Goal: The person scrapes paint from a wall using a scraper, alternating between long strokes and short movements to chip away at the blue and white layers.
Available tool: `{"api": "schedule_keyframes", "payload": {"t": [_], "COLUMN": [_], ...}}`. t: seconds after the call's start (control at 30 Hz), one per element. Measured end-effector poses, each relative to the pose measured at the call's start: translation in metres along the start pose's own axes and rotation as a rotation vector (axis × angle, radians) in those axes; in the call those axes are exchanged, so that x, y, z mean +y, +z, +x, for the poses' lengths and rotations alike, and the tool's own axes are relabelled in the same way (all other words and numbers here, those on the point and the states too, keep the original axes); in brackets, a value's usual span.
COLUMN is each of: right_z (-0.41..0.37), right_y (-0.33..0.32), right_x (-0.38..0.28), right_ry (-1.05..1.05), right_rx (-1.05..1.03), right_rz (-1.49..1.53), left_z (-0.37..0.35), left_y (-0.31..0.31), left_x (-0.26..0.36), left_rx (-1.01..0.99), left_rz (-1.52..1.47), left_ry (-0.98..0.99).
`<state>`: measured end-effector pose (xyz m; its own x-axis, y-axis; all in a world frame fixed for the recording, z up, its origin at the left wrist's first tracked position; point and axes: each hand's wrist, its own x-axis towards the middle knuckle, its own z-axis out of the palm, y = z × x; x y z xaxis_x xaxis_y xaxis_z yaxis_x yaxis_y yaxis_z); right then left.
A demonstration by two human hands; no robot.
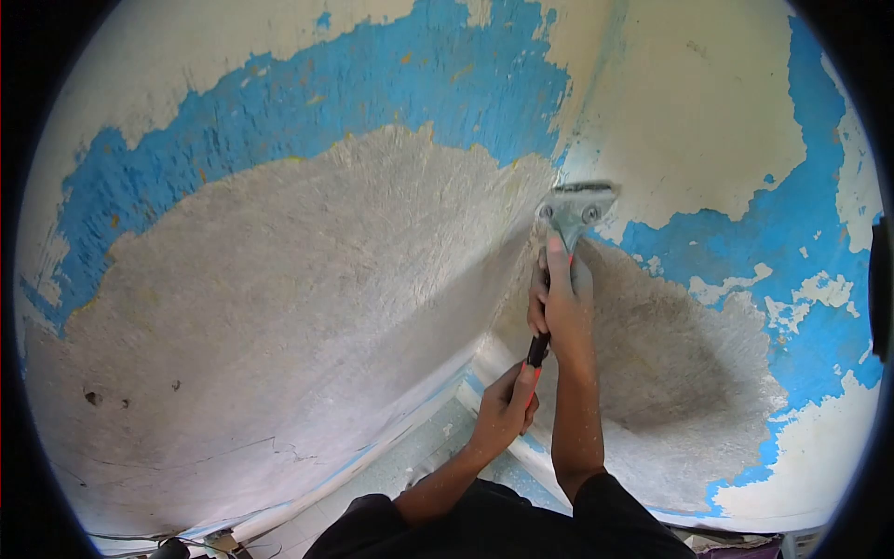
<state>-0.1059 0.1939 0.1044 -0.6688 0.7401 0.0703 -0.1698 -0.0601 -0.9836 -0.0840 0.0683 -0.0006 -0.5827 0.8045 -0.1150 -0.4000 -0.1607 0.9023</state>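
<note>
Your two hands grasp one long-handled scraper [576,206], which stands right of centre in the frame at the corner where two walls meet. Your right hand [562,296] is wrapped around the upper handle just below the metal head, its thumb laid along the shaft; most of its fingers are hidden behind the handle and the palm. Your left hand [508,406] grips the red lower part of the handle, below a short black stretch [538,349] that shows between the hands; its fingers are partly concealed, and it covers much of the handle's end. The blade edge at the top of the head is dark and blurred, so you cannot tell whether it touches the wall or sits just off it. Blue paint [372,88] crosses the upper left and the right of the frame, beside ragged cream paint [708,112], with a broad bare grey patch [270,261] filling the left middle. Your dark sleeves [626,524] are cut off by the bottom edge and cover part of the floor [430,443]. At the right edge a black object [880,289] is cropped beyond recognition, and the clutter [172,548] at lower left is hard to make out.
</note>
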Motion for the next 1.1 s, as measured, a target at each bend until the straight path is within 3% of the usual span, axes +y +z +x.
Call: {"api": "schedule_keyframes", "payload": {"t": [1.1], "right_z": [-0.004], "right_y": [0.004], "right_x": [0.013], "right_ry": [0.002], "right_rx": [0.091], "right_rz": [0.002], "left_z": [0.002], "left_y": [-0.015], "left_x": [-0.002], "left_rx": [-0.054], "left_rz": [0.059], "left_ry": [-0.049]}}
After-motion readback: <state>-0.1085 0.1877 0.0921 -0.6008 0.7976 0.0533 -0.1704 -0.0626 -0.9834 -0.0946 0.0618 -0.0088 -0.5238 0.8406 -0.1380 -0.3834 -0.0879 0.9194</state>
